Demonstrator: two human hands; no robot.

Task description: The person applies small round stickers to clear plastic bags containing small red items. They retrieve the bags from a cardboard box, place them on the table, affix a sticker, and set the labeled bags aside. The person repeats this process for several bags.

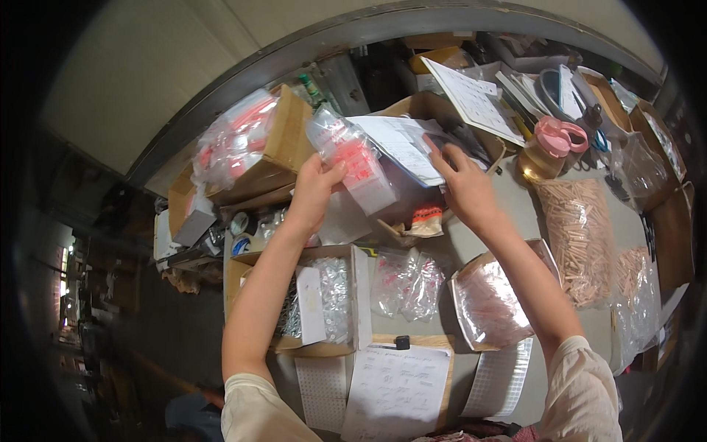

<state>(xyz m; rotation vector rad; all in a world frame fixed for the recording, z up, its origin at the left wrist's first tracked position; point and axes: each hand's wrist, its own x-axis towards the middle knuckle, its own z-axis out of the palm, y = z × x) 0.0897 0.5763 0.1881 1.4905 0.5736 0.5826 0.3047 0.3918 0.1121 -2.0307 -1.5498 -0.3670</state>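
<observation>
My left hand [315, 193] is closed on a bundle of clear plastic bags with red print [361, 171], raised above the middle of the table. My right hand [465, 184] is at the right edge of a tilted white paper pad [401, 147] with a blue lower edge. Its thumb and fingers appear to pinch that edge, and one finger reaches over the sheets. Beneath the pad stands an open cardboard box [427, 103]. Below it lies a small cream bundle with an orange-red band [426, 221].
A box of bagged red-and-clear packets [236, 140] stands back left. Nearer are a box of screws and small clear parts [331, 295], filled bags [406, 283], a box of clear packets [493, 302] and a clipboard sheet [398, 390]. Right: a pink-lidded bottle [549, 147] and bagged wooden dowels [578, 243].
</observation>
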